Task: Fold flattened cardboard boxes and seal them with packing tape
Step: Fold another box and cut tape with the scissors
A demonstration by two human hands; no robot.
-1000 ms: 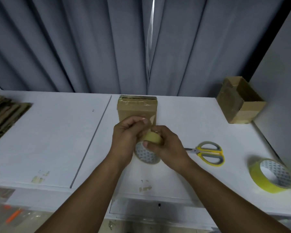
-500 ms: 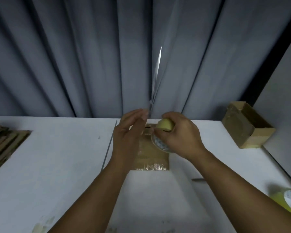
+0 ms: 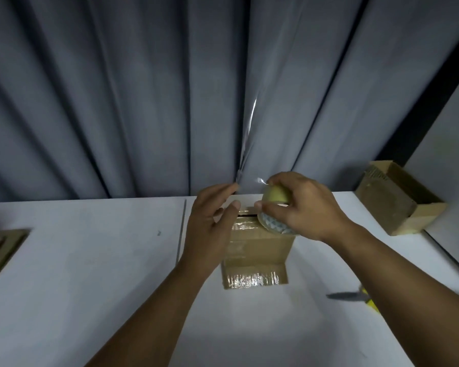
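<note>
A small brown cardboard box (image 3: 257,250) stands on the white table (image 3: 90,274), with shiny clear tape across its near flap. Over the box's far top edge, my right hand (image 3: 308,207) grips a roll of clear packing tape (image 3: 274,198). A short strip of tape (image 3: 260,180) runs from the roll toward my left hand (image 3: 210,221). That hand hovers at the box's left side with fingers straight and thumb apart, its index fingertip at the strip's free end. The hands hide the slot along the box's top.
An open cardboard box (image 3: 398,205) sits at the far right against the wall. Scissors (image 3: 350,296) with yellow handles lie right of the taped box, partly under my right forearm. Flattened cardboard (image 3: 0,247) is stacked at the left edge. A grey curtain (image 3: 143,102) hangs behind.
Both hands moved with the tape roll from the box's near side to its far top edge. My left hand's fingers spread, and a short strip now spans between the hands.
</note>
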